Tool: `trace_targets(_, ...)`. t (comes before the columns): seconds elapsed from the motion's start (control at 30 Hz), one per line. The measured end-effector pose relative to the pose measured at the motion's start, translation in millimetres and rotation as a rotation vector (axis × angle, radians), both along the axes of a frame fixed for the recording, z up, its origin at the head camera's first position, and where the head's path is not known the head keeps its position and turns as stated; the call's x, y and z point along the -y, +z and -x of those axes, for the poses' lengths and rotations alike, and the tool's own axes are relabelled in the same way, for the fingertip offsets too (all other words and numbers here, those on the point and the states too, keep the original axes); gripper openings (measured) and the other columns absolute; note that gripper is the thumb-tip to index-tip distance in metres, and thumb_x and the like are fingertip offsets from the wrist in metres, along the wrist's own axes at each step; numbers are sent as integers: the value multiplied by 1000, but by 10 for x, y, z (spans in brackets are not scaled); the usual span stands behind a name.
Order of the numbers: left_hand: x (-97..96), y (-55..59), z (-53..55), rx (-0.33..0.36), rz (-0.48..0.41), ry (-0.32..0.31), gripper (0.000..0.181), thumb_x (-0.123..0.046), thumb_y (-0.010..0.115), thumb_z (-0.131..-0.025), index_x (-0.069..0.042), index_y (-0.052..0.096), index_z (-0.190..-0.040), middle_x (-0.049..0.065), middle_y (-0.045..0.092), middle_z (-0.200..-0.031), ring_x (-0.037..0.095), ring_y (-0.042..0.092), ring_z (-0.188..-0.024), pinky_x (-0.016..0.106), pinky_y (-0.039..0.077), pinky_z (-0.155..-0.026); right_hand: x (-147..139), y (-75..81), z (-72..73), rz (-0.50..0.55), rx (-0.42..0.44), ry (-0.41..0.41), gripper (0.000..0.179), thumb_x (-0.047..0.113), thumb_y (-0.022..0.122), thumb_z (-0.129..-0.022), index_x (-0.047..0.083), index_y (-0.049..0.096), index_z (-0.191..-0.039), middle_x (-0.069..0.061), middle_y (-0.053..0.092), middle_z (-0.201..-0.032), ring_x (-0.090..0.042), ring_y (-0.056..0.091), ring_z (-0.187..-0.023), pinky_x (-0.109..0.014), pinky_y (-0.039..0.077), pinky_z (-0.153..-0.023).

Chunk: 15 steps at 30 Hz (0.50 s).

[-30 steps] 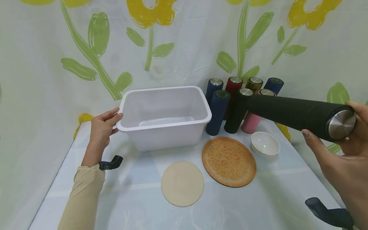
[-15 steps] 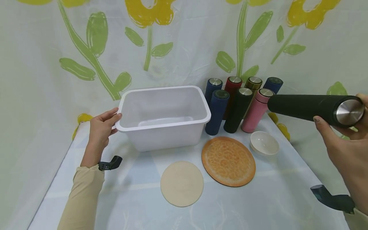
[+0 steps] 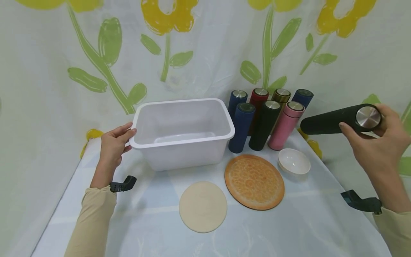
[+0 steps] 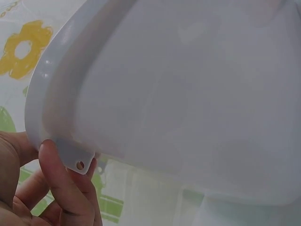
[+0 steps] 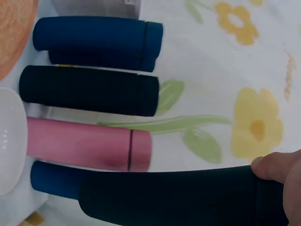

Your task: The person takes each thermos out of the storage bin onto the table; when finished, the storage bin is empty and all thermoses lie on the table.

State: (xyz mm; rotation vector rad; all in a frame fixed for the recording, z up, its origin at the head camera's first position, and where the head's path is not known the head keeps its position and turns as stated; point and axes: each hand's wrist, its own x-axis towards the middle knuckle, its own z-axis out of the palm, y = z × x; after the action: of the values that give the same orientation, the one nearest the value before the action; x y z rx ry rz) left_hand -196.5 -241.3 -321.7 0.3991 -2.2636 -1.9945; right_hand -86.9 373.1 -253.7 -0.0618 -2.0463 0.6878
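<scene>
My left hand point(image 3: 113, 142) pinches the left end of a white plastic tub point(image 3: 184, 155). In the left wrist view the thumb and fingers close on the tub's rim beside a small tab point(image 4: 77, 160) with a hole. My right hand point(image 3: 382, 146) holds a black thermos point(image 3: 334, 120) by its capped end, raised and lying almost level, its silver cap top facing me. Its base points left toward the standing pink thermos point(image 3: 287, 125). In the right wrist view, the held thermos overlaps a blue thermos point(image 5: 54, 179) behind it.
Several thermoses stand grouped right of the tub, among them a black one point(image 3: 264, 126), a dark blue one point(image 3: 242, 130) and a red one point(image 3: 260, 96). A white bowl point(image 3: 294, 162), a brown round mat point(image 3: 255, 182) and a beige disc point(image 3: 203, 207) lie nearer on the table.
My right hand has carried the black thermos away from me, first clearing the standing thermoses to the right, then back slightly left. The left hand stays on the tub's rim.
</scene>
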Motion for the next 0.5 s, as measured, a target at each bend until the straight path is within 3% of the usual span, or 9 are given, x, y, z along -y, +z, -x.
trace_targets(0.2,16,-26,7,9,-3,4,60,-41,76,-87,-19,60,-141,-3,62,-122,10,63,-88,18,53,-62,-56,-102,246,7,-7,19,58,1,86,-72,6,66,-127,30,48,-97,12,45,-77,-11,34,-72)
trace_targets(0.37,12,-33,20,-9,-4,3,60,-40,77,-87,-19,60,-140,-3,62,-121,10,63,-87,17,53,-61,-87,-180,426,6,62,-8,60,5,86,-73,-1,63,-128,31,46,-95,13,41,-75,-12,31,-71)
trace_targets(0.43,10,-36,25,-18,-6,4,60,-40,77,-87,-19,61,-140,-3,63,-120,10,63,-87,17,53,-61,-106,-216,492,16,110,-28,61,8,87,-74,-1,62,-129,26,48,-96,12,40,-75,-12,31,-70)
trace_targets(0.5,11,-39,28,-22,-8,3,60,-40,77,-87,-19,61,-140,-3,63,-119,10,63,-87,17,53,-60,-130,-253,554,25,169,-30,61,10,85,-76,-1,60,-131,12,57,-103,12,39,-77,-13,30,-69)
